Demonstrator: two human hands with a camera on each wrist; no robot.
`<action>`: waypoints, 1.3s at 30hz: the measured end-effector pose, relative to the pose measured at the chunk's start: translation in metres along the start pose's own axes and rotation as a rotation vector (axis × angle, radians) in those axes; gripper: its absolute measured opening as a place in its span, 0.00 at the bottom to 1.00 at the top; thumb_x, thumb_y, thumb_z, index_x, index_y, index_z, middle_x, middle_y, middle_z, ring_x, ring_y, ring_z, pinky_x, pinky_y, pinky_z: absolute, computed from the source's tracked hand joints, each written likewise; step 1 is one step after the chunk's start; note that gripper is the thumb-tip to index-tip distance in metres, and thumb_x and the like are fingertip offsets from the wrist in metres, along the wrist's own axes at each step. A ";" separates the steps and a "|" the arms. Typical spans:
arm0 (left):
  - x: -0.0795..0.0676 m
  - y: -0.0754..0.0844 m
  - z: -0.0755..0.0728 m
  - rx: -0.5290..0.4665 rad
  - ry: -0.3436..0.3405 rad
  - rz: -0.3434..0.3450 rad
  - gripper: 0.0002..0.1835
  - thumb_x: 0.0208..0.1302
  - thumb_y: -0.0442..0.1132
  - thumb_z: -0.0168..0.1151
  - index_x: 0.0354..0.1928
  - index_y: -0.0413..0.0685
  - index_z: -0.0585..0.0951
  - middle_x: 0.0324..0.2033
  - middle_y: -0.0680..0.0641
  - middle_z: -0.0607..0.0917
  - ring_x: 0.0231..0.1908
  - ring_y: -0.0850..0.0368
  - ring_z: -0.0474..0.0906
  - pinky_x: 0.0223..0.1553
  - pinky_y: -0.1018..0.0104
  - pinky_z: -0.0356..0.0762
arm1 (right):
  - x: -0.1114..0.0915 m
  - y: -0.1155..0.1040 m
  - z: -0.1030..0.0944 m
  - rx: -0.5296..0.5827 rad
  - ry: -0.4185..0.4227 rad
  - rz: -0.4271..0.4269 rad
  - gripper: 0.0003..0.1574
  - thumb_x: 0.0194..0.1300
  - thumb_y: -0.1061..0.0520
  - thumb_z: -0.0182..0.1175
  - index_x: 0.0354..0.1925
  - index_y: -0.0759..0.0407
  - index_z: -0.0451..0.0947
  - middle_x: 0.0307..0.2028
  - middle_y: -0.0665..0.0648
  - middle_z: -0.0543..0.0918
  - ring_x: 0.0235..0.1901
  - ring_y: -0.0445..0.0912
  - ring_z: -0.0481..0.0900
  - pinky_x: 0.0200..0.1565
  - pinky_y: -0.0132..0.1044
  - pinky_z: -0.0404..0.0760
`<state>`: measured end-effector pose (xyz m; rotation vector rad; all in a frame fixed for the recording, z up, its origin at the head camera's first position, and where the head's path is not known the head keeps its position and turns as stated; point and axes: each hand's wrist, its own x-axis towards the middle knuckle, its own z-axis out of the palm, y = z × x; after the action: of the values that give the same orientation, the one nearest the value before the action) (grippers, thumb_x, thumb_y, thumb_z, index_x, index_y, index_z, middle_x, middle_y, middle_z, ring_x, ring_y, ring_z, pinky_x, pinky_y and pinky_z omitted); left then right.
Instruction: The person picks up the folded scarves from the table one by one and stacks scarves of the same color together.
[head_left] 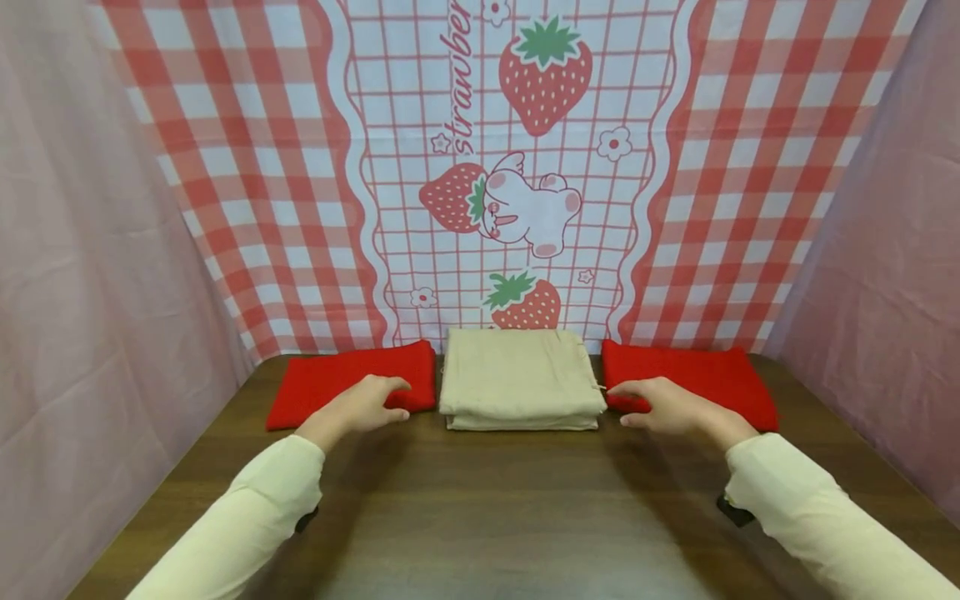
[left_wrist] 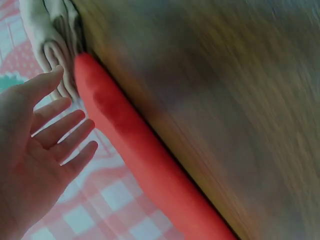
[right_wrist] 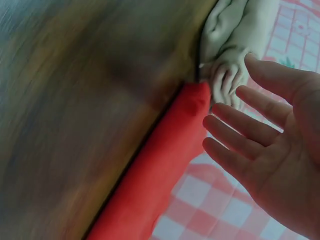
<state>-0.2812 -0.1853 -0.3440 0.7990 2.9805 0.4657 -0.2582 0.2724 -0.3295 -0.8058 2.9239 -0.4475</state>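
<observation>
A folded cream cloth (head_left: 517, 375) lies at the back middle of the table, in thick layers. To its left is a folded red cloth (head_left: 315, 379), and another red cloth (head_left: 697, 375) lies to its right. My left hand (head_left: 365, 404) hovers by the left red cloth, fingers spread and holding nothing; the left wrist view shows its palm (left_wrist: 37, 160). My right hand (head_left: 663, 406) is over the front of the right red cloth, fingertips pointing toward the cream cloth. In the right wrist view its fingers (right_wrist: 245, 127) are apart and bare of any object.
The brown wooden table (head_left: 487, 517) stretches in front of the cloths. Behind them hangs a red-and-white checked curtain (head_left: 525, 167) with strawberry prints. Pale pink drapes (head_left: 97, 292) close off the left side, and similar ones (head_left: 885, 292) the right.
</observation>
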 end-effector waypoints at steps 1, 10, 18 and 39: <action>0.000 -0.005 -0.001 0.010 0.009 -0.014 0.24 0.60 0.41 0.66 0.57 0.37 0.77 0.52 0.40 0.83 0.54 0.43 0.78 0.59 0.48 0.75 | 0.000 0.004 -0.001 -0.007 0.002 0.011 0.31 0.59 0.54 0.67 0.59 0.62 0.74 0.55 0.63 0.81 0.53 0.58 0.77 0.54 0.57 0.78; -0.008 -0.046 0.001 -0.029 0.007 -0.247 0.28 0.61 0.43 0.65 0.59 0.35 0.74 0.55 0.35 0.80 0.55 0.40 0.74 0.59 0.44 0.74 | 0.004 0.042 -0.001 -0.058 -0.002 0.113 0.34 0.57 0.53 0.68 0.58 0.67 0.73 0.53 0.69 0.80 0.53 0.63 0.77 0.54 0.59 0.77; -0.009 -0.066 0.006 -0.031 0.003 -0.333 0.30 0.62 0.43 0.64 0.61 0.32 0.71 0.56 0.31 0.77 0.55 0.38 0.74 0.59 0.43 0.73 | 0.008 0.072 -0.001 -0.122 -0.019 0.156 0.30 0.56 0.57 0.67 0.56 0.68 0.75 0.53 0.72 0.78 0.51 0.65 0.76 0.54 0.61 0.75; 0.013 -0.069 0.006 0.008 0.013 -0.374 0.32 0.64 0.44 0.61 0.64 0.29 0.68 0.62 0.29 0.72 0.61 0.34 0.69 0.65 0.43 0.66 | 0.009 0.114 -0.023 -0.165 -0.094 0.193 0.34 0.54 0.54 0.69 0.56 0.69 0.74 0.53 0.74 0.77 0.48 0.64 0.75 0.53 0.61 0.76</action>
<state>-0.3252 -0.2343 -0.3690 0.2245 3.0396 0.4393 -0.3246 0.3672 -0.3411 -0.5359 2.9400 -0.1510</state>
